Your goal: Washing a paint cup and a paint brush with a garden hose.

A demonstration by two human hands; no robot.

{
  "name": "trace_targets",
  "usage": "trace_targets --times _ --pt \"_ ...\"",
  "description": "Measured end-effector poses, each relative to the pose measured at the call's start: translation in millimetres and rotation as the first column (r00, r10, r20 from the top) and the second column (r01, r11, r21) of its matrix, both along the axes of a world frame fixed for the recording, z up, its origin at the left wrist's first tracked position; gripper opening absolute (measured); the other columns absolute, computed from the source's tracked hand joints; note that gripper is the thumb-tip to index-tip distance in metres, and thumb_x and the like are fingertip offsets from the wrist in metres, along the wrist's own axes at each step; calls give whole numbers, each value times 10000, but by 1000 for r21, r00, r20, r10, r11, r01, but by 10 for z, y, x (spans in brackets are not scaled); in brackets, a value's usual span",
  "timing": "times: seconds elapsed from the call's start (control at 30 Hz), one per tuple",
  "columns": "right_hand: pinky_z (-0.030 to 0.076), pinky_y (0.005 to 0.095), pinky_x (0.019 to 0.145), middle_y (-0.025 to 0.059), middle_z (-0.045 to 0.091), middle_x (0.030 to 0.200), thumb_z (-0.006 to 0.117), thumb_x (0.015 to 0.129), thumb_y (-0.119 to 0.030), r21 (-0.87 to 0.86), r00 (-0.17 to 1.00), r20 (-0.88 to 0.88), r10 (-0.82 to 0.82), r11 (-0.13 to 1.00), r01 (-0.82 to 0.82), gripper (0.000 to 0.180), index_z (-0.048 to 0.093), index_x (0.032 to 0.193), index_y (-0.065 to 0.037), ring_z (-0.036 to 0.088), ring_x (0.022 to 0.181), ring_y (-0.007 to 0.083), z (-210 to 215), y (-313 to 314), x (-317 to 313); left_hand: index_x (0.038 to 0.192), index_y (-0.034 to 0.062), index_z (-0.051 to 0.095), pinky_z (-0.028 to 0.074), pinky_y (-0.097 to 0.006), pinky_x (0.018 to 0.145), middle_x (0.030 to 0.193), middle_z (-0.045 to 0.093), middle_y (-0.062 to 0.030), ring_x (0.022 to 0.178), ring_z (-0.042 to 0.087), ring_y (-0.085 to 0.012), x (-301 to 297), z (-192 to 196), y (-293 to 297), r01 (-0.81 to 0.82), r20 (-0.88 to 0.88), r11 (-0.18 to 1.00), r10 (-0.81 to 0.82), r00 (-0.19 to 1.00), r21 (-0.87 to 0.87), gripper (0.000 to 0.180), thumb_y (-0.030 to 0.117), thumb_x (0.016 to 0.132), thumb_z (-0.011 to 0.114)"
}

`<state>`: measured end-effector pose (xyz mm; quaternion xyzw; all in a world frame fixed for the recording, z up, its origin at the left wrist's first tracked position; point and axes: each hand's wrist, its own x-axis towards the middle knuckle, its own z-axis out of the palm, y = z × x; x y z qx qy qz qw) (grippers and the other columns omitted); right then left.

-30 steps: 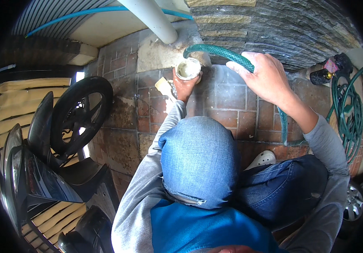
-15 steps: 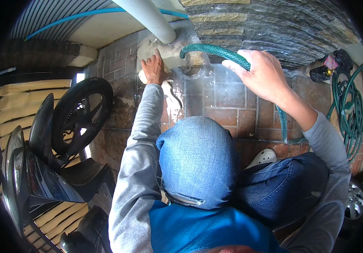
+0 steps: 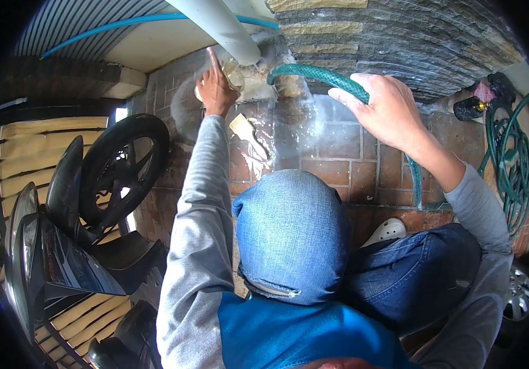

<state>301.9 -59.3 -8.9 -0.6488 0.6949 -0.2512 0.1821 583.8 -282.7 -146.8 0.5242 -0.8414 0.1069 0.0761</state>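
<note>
View from the head camera, looking down over the person's bent knees in blue jeans onto a wet red-brick floor. The left hand was stretched to the far side of the scene, its index finger extended upward and the other fingers curled about a small pale container, seen only in part, held against the foot of a white drainpipe; how firmly it was gripped cannot be told. The right hand was closed over a green garden hose, fingers wrapped over the top, at far centre right. From that hand the hose arched leftward to its mouth just right of the drainpipe's foot, and water spread over the bricks below it; the hose's other run dropped along the right forearm toward the near right. A paintbrush with a pale wooden handle lay on the wet bricks, near and to the right of the left forearm, between the two arms. A grey stone wall stood at far right, more coiled green hose hung at the right edge, and a parked motorcycle filled the left.
</note>
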Motion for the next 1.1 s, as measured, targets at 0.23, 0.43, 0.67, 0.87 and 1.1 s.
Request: trace_targets --times 0.23,0.43,0.67,0.87,1.1 --pt "476 424 611 126 603 605 615 881 -372 -2 1000 -9 1 1000 -1 323 674 807 -63 617 595 319 -7 -7 4 1431 9 -200 230 -429 1144 1507 -78 -242 1359 268 -346 -185 -552 593 135 -886 989 -7 463 63 1515 325 475 933" --pt "474 431 619 140 607 630 618 876 -379 21 1000 -10 -2 1000 2 334 663 800 -57 615 621 337 -2 -12 16 1449 15 -124 232 -446 1145 1489 26 -239 1372 220 -322 -409 -946 1067 17 -896 981 171 411 195 1476 317 471 939" --pt "474 437 630 157 609 646 616 876 -387 36 1000 17 15 999 -16 353 663 804 -45 614 639 353 2 4 34 1461 23 -64 264 -424 1120 1430 202 -236 1326 295 -312 -476 -1009 1199 128 -921 964 177 347 233 1384 284 521 919" --pt "474 431 633 163 616 662 616 877 -385 84 998 28 53 995 -55 354 668 818 -40 615 644 355 28 -17 54 1468 14 51 262 -430 1097 1390 292 -209 1284 338 -337 -296 -907 1141 197 -924 976 10 382 92 1196 285 614 844" --pt "465 431 621 158 604 646 626 873 -371 76 998 45 54 995 -57 336 670 820 -43 606 625 349 66 -16 65 872 11 648 454 -386 786 821 608 -132 846 589 -322 -259 -672 863 212 -879 975 -162 449 -71 118 17 787 566"
